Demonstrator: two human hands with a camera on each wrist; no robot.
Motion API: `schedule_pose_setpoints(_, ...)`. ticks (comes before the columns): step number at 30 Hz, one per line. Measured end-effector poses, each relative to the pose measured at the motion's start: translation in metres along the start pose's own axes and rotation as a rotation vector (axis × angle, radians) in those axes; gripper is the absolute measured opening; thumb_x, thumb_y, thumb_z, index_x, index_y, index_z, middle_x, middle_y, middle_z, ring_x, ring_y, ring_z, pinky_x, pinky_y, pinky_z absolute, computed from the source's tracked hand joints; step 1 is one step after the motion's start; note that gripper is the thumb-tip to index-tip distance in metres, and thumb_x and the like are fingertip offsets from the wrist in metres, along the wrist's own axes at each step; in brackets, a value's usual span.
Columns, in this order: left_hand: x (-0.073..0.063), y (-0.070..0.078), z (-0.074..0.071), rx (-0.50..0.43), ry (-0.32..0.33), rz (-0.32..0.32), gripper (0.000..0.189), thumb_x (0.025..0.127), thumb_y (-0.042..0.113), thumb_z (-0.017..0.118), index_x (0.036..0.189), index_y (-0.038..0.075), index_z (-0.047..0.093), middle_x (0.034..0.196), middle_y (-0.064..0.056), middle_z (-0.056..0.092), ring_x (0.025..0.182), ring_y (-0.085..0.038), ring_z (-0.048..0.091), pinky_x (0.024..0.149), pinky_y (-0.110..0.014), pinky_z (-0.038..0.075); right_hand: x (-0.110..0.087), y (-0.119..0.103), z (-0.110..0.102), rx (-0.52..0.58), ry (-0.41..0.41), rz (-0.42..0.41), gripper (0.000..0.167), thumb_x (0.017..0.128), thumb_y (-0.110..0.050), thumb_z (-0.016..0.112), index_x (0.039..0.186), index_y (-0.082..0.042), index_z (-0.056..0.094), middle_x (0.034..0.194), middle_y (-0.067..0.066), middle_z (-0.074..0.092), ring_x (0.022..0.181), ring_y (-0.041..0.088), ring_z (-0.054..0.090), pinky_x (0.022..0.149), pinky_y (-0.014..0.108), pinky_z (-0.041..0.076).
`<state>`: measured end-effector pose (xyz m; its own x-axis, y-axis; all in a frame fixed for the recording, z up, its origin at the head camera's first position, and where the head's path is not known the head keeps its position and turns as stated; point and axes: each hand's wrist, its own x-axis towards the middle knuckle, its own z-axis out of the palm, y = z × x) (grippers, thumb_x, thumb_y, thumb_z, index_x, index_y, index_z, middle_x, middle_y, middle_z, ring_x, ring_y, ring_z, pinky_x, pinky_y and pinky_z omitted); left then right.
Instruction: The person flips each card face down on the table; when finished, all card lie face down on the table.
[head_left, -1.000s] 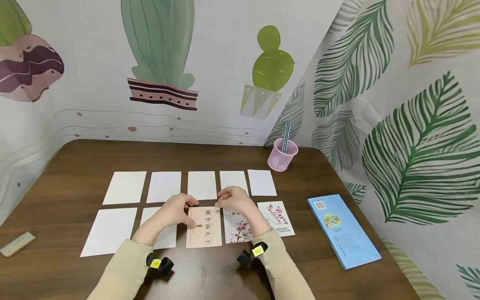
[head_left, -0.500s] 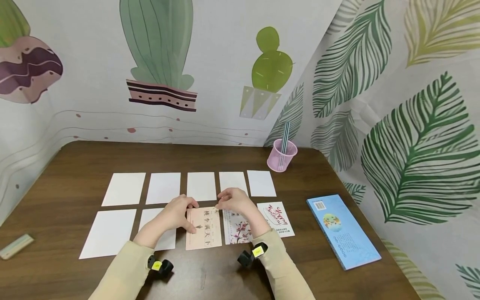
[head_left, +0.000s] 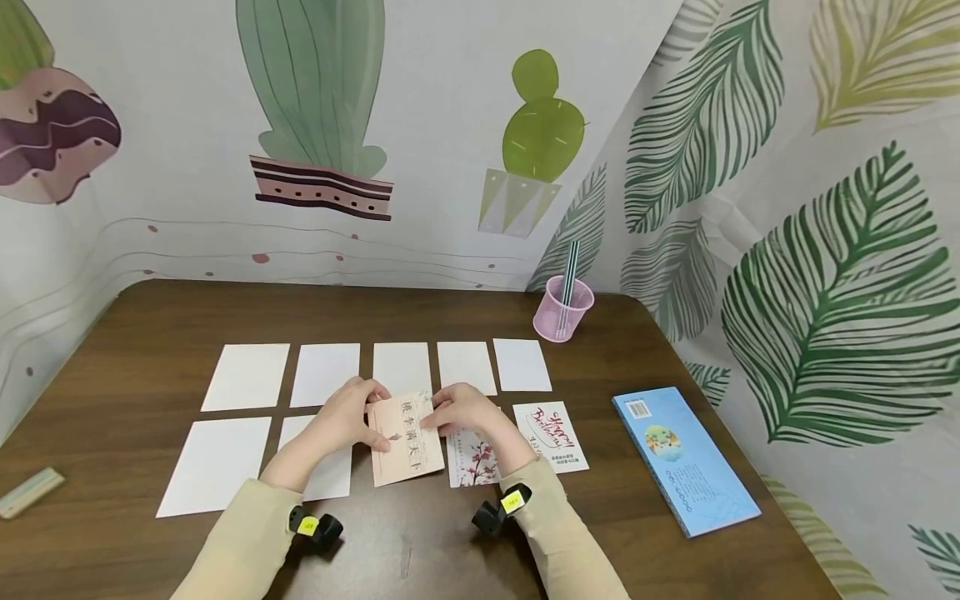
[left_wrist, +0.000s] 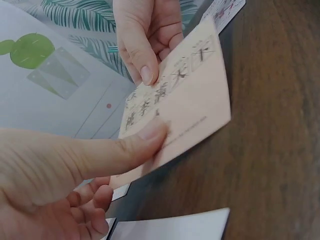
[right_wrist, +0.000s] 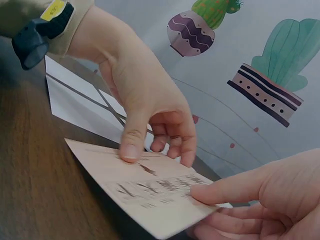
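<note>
A peach card with printed characters (head_left: 408,450) is raised off the table and tilted, its far edge up. My left hand (head_left: 341,425) pinches its left side, thumb lying on the printed face, as the left wrist view also shows on the card (left_wrist: 195,100). My right hand (head_left: 468,412) grips the upper right part, its thumb (right_wrist: 225,192) on top in the right wrist view. Partly beneath my right hand is a card with pink blossoms (head_left: 476,462). To its right lies a white card with red lettering (head_left: 551,437).
Several blank white cards form a back row (head_left: 246,377), with two more at front left (head_left: 213,467). A blue book (head_left: 686,462) lies at right. Behind stands a pink mesh cup (head_left: 562,310) holding striped sticks. An eraser-like block (head_left: 30,493) is at far left.
The peach card lay flat on the table, with both hands at its edges. Now it is lifted and tilted, and my right hand has its thumb over the printed face.
</note>
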<state>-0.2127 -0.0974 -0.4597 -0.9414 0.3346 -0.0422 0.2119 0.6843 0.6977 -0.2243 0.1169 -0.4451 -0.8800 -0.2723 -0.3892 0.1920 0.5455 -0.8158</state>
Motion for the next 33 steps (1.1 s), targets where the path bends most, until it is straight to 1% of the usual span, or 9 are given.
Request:
schedule_pose_setpoints(5, 0.001, 0.000, -0.001, -0.002, 0.022, 0.025, 0.068, 0.057, 0.018, 0.096, 0.112, -0.001, 0.062, 0.098, -0.012, 0.055, 0.086, -0.022, 0.052, 0.072, -0.032, 0.046, 0.003, 0.002, 0.002, 0.060, -0.082, -0.012, 0.033, 0.081, -0.004, 0.075, 0.111, 0.008, 0.065, 0.090, 0.015, 0.074, 0.070, 0.014, 0.068, 0.068, 0.029, 0.060)
schedule_pose_setpoints(9, 0.000, 0.003, -0.004, -0.011, 0.046, 0.020, 0.070, 0.060, 0.019, 0.094, 0.117, -0.001, 0.062, 0.101, -0.012, 0.055, 0.088, -0.023, 0.052, 0.072, -0.032, 0.046, 0.003, 0.001, 0.000, 0.098, -0.094, -0.020, 0.033, 0.083, -0.002, 0.073, 0.113, 0.008, 0.064, 0.093, 0.017, 0.074, 0.072, 0.013, 0.068, 0.069, 0.029, 0.060)
schedule_pose_setpoints(12, -0.001, 0.009, -0.007, -0.043, 0.103, 0.022, 0.066, 0.065, 0.021, 0.092, 0.120, 0.000, 0.062, 0.101, -0.012, 0.056, 0.089, -0.024, 0.053, 0.070, -0.031, 0.045, 0.000, -0.001, -0.003, 0.142, -0.067, -0.041, 0.035, 0.085, -0.003, 0.072, 0.117, 0.007, 0.063, 0.097, 0.018, 0.073, 0.077, 0.016, 0.070, 0.073, 0.031, 0.061)
schedule_pose_setpoints(15, -0.002, 0.016, -0.010, -0.114, 0.147, 0.035, 0.054, 0.074, 0.022, 0.086, 0.119, 0.001, 0.063, 0.101, -0.011, 0.063, 0.089, -0.023, 0.059, 0.070, -0.030, 0.048, -0.002, -0.005, -0.004, 0.200, -0.026, -0.088, 0.038, 0.087, -0.005, 0.070, 0.122, 0.007, 0.061, 0.104, 0.020, 0.071, 0.084, 0.019, 0.071, 0.078, 0.034, 0.060)
schedule_pose_setpoints(18, -0.005, 0.024, -0.011, -0.193, 0.148, 0.055, 0.043, 0.082, 0.021, 0.080, 0.116, 0.001, 0.065, 0.104, -0.012, 0.070, 0.090, -0.024, 0.067, 0.074, -0.034, 0.055, -0.004, -0.009, -0.002, 0.251, 0.000, -0.151, 0.040, 0.089, -0.006, 0.067, 0.125, 0.007, 0.058, 0.110, 0.022, 0.069, 0.087, 0.017, 0.070, 0.082, 0.035, 0.060)
schedule_pose_setpoints(21, -0.008, 0.032, -0.013, -0.242, 0.137, 0.073, 0.038, 0.087, 0.023, 0.074, 0.116, -0.002, 0.067, 0.109, -0.017, 0.072, 0.096, -0.029, 0.070, 0.081, -0.039, 0.058, -0.005, -0.012, 0.001, 0.274, 0.012, -0.211, 0.037, 0.089, -0.006, 0.067, 0.122, 0.008, 0.059, 0.108, 0.022, 0.068, 0.084, 0.013, 0.067, 0.081, 0.034, 0.060)
schedule_pose_setpoints(26, -0.013, 0.044, -0.017, -0.218, 0.191, 0.060, 0.038, 0.095, 0.027, 0.065, 0.117, -0.003, 0.068, 0.115, -0.021, 0.070, 0.103, -0.033, 0.069, 0.086, -0.044, 0.057, -0.005, -0.015, 0.008, 0.291, 0.016, -0.298, 0.032, 0.089, -0.009, 0.068, 0.115, 0.009, 0.059, 0.104, 0.017, 0.067, 0.083, 0.011, 0.065, 0.081, 0.033, 0.060)
schedule_pose_setpoints(29, -0.014, 0.050, -0.019, -0.181, 0.242, 0.053, 0.039, 0.098, 0.028, 0.059, 0.117, -0.005, 0.068, 0.112, -0.021, 0.071, 0.103, -0.034, 0.069, 0.084, -0.046, 0.057, -0.006, -0.017, 0.011, 0.297, 0.002, -0.343, 0.035, 0.089, -0.011, 0.068, 0.117, 0.007, 0.058, 0.109, 0.017, 0.065, 0.085, 0.011, 0.066, 0.083, 0.032, 0.059)
schedule_pose_setpoints(33, -0.015, 0.053, -0.020, -0.165, 0.271, 0.056, 0.042, 0.099, 0.031, 0.058, 0.116, -0.006, 0.069, 0.108, -0.022, 0.072, 0.099, -0.034, 0.070, 0.082, -0.046, 0.058, -0.009, -0.019, 0.013, 0.280, 0.000, -0.379, 0.039, 0.088, -0.011, 0.069, 0.122, 0.005, 0.057, 0.116, 0.019, 0.063, 0.091, 0.015, 0.069, 0.086, 0.030, 0.056)
